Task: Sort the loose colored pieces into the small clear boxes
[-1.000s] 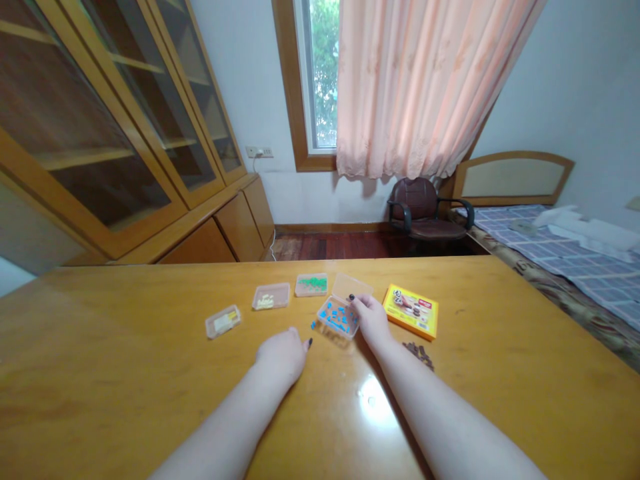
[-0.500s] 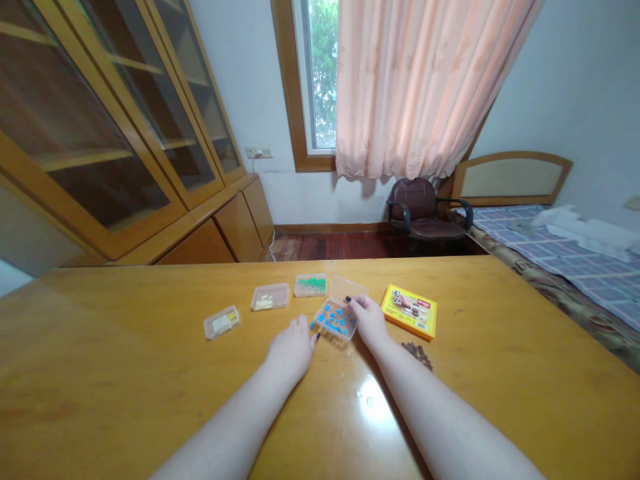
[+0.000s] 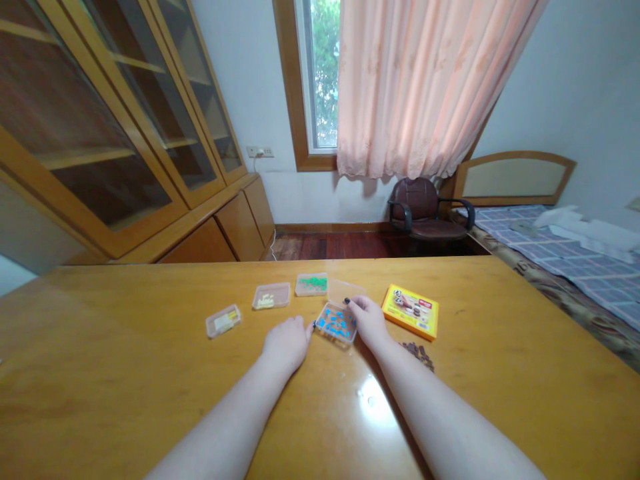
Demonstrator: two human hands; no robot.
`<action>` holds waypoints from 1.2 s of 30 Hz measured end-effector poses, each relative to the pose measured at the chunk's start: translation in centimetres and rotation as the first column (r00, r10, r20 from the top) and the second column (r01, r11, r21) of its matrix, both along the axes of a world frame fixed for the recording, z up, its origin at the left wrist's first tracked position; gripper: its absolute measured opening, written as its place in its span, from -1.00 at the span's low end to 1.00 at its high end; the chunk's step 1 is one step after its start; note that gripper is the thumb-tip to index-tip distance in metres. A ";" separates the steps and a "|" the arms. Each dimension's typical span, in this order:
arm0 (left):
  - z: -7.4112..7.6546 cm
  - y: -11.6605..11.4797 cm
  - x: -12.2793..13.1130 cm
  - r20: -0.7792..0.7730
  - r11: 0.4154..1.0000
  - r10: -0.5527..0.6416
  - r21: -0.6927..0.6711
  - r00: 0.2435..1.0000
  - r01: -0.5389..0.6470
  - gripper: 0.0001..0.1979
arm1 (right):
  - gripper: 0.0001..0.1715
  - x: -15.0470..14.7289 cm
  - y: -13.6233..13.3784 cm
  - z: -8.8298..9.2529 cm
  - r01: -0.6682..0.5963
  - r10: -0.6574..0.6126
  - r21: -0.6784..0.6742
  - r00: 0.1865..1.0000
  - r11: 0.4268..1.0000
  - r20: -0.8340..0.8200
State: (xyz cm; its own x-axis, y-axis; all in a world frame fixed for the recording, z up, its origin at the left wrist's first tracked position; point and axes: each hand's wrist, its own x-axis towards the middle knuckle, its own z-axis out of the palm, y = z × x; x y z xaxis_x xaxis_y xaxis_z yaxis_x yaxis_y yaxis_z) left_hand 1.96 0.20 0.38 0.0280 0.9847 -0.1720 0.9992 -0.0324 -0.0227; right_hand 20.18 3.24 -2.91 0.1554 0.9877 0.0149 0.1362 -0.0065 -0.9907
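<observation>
You're bringing your left hand (image 3: 286, 347) in right now, and its thumb is reaching the left corner of the clear box (image 3: 334, 337). The loose blue piece that was lying there is no longer showing. Your left fingers are bunching close together; whether they're holding it, I can't tell. Your right hand (image 3: 369, 323) is staying on the box's right side, fingers drawn in and seemingly gripping the edge. The box itself is shifting a touch towards your left hand, its open lid (image 3: 345, 291) coming along behind. So you're now flanking the box from both sides, and the blue pieces (image 3: 335, 323) are sitting inside it. Over to your right, the brown pieces (image 3: 420, 357) are lying loose on the table (image 3: 125, 373), near the yellow carton (image 3: 411, 312).
</observation>
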 end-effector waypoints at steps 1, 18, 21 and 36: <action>0.0 0.0 0.0 -0.001 1.000 0.000 -0.006 1.000 0.000 -0.58 | -0.74 0.0 0.0 0.0 0.000 0.000 0.000 1.000 1.000 0.000; -0.1 0.1 0.0 0.001 1.000 0.016 -0.022 1.000 -0.016 -0.55 | -0.70 0.0 0.0 0.3 -0.008 0.008 0.014 1.000 1.000 0.026; -0.1 0.1 0.1 0.001 0.999 0.027 -0.025 1.000 -0.027 -0.56 | -0.70 0.1 -0.1 0.4 -0.007 0.007 0.006 0.999 1.000 0.031; -0.2 0.5 0.0 0.027 0.999 0.027 -0.024 0.999 -0.026 -0.60 | -0.74 0.0 -0.2 0.4 -0.017 0.018 -0.013 0.996 1.000 0.089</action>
State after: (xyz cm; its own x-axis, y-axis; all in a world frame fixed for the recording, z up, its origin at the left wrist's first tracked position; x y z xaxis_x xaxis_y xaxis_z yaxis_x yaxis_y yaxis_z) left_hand 1.96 0.66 0.19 0.0071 0.9808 -0.1948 1.0000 -0.0062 0.0052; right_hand 20.21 3.01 -2.47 0.1367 0.9905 0.0154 0.2237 -0.0157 -0.9745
